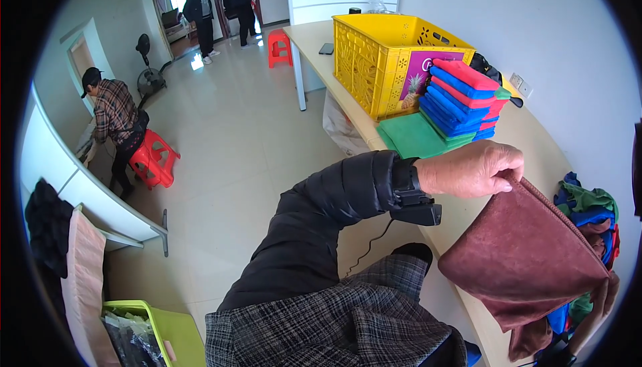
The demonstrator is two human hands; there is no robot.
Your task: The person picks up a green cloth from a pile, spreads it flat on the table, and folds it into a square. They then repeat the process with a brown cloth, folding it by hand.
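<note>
Left hand [473, 169]: thumb and bent fingers closed in a pinch on one corner of the brown cloth [518, 253], nothing else in it. Right hand: can't tell; a brownish shape at the cloth's far end could be fingers or a fold. Cloth hangs from the pinch over the near right part of the table [545, 153], in front of the loose heap of cloths [588, 198], its lower left corner overlapping the table edge in this view. Main risk, my read: slip. Small grip on soft fabric, so a tug at the far end could pull the corner free, and it might go over the edge. Second: snag. Cloth and heap overlap at the right; a fast lift may drag loose pieces along. Third: the folded stack [461, 103] beyond the hand. Layers look uneven, so a wide swing of cloth or wrist could knock it into the yellow crate [361, 66] or off line. Also the thin cable [371, 246] below the wrist unit [416, 210]: could catch.
</note>
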